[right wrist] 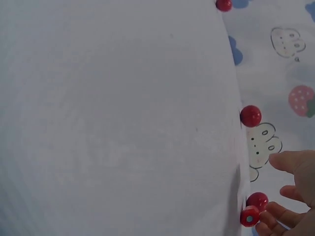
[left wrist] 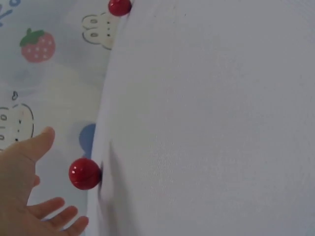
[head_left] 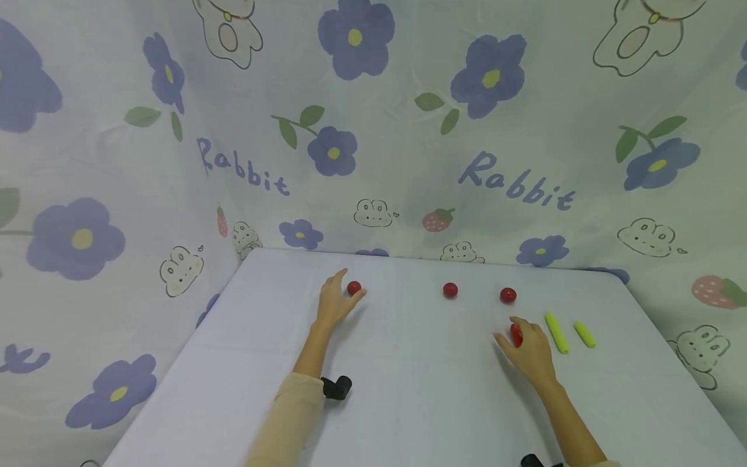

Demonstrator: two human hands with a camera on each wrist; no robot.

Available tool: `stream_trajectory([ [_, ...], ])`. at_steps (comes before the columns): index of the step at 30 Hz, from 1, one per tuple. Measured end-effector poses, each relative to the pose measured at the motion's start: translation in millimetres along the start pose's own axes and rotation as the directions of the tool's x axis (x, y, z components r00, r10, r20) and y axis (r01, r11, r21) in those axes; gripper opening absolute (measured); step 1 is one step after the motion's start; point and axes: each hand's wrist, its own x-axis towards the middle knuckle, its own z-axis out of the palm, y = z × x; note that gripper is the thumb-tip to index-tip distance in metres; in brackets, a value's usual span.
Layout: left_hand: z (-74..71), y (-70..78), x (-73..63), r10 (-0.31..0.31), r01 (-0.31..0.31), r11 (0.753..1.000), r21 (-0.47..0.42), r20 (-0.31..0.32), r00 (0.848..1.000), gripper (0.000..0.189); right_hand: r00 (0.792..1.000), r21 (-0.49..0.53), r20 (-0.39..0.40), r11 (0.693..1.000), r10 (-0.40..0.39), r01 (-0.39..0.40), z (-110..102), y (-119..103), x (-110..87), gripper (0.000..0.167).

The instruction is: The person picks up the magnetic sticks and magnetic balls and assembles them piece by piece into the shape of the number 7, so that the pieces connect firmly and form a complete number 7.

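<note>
Left hand (head_left: 336,301) spread, empty; red ball (head_left: 354,287) near frame centre, just right, between thumb and fingers. Right hand (head_left: 531,352), lower right, spread; red stick (head_left: 516,336) in its gap, long axis up-frame, contact unclear.

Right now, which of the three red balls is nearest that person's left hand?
The leftmost red ball in the head view: it lies by the left hand, while the middle ball and the rightmost ball sit well away from it.

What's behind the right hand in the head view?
A red piece, partly covered by the right hand; farther back, a red ball, fully visible. Anything else directly behind the hand is hidden.
</note>
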Motion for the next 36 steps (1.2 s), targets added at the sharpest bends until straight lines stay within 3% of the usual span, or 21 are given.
stream_trajectory([
  [5,6.9,-4.1,3.1,-0.015,0.015,1.000,-0.021,0.017,1.000,0.069,0.999,-0.010,-0.031,1.000,0.019,-0.020,3.7,3.5,-2.5,0.046],
  [10,14.7,-10.0,4.5,-0.074,0.076,0.997,-0.025,0.050,0.996,0.067,0.994,-0.020,0.020,0.994,0.107,-0.107,1.2,4.4,-3.9,0.046],
  [16,23.4,-16.0,6.3,-0.094,0.095,0.995,-0.012,0.024,0.995,0.060,0.977,-0.020,0.069,0.979,0.203,-0.202,-1.7,6.6,-6.8,0.043],
  [27,33.1,-23.1,9.0,-0.083,0.085,0.996,0.033,-0.055,0.995,0.042,0.974,-0.040,0.065,0.975,0.219,-0.216,2.8,18.0,-8.4,0.043],
  [36,36.6,-27.5,8.6,-0.115,0.113,0.993,-0.043,-0.064,0.991,0.041,0.978,-0.057,0.019,0.977,0.208,-0.207,9.3,21.8,-5.5,0.039],
])
